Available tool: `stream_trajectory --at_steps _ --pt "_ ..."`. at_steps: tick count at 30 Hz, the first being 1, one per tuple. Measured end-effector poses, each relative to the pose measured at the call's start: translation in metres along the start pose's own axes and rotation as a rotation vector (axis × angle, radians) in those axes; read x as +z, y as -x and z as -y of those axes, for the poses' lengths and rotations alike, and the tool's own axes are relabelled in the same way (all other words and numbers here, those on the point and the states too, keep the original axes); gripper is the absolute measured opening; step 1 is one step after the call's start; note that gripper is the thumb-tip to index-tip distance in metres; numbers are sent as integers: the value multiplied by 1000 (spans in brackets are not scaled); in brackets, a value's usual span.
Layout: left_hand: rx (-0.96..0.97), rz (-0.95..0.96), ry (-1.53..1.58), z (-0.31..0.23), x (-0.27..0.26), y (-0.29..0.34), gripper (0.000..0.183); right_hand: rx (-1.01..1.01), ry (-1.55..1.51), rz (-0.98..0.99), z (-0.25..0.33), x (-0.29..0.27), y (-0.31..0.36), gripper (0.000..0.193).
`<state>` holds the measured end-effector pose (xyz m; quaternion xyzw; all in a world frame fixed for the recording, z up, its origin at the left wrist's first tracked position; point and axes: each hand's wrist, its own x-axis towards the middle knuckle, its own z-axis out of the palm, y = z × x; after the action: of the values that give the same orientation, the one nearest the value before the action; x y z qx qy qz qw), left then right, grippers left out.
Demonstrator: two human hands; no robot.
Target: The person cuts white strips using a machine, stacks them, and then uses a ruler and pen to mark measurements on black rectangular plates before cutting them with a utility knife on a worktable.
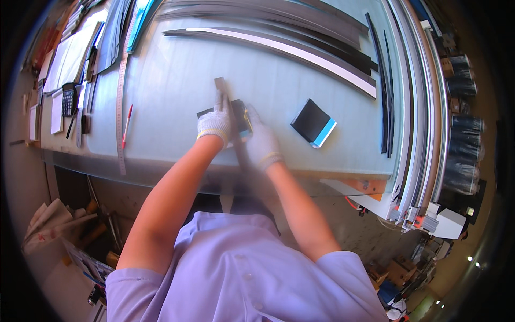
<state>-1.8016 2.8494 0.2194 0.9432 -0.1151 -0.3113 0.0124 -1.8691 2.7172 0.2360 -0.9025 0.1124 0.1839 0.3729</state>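
White knit gloves cover both hands, which work near the middle of the table. My left hand holds down a long dark strip, its fingers pointing forward along it. Beneath the strip lies a small black piece with a bit of blue at its edge, mostly hidden by the hands. My right hand, smeared by motion, is closed beside the strip on a thin yellow tool whose tip cannot be made out. To the right rests a black square piece with a light-blue and white edge.
Long dark strips and a white-faced strip lie across the far side. On the left are a long ruler, a red pen, a calculator and papers. Metal rails run along the right edge.
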Motion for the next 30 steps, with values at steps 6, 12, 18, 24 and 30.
stream_trajectory --at_steps 6,12,18,24,30 --pt "12 -5 52 1 7 -12 130 -20 191 -10 10 12 -43 75" --pt "12 -29 -1 3 3 -4 124 -34 115 1 5 24 -21 65" --pt "22 -98 0 1 9 -4 124 -46 124 1 -8 24 14 61" --pt "34 -99 -18 2 8 -4 135 -65 185 3 -33 34 47 68" --pt "27 -50 -28 2 2 -1 136 6 246 70 -45 34 82 62"
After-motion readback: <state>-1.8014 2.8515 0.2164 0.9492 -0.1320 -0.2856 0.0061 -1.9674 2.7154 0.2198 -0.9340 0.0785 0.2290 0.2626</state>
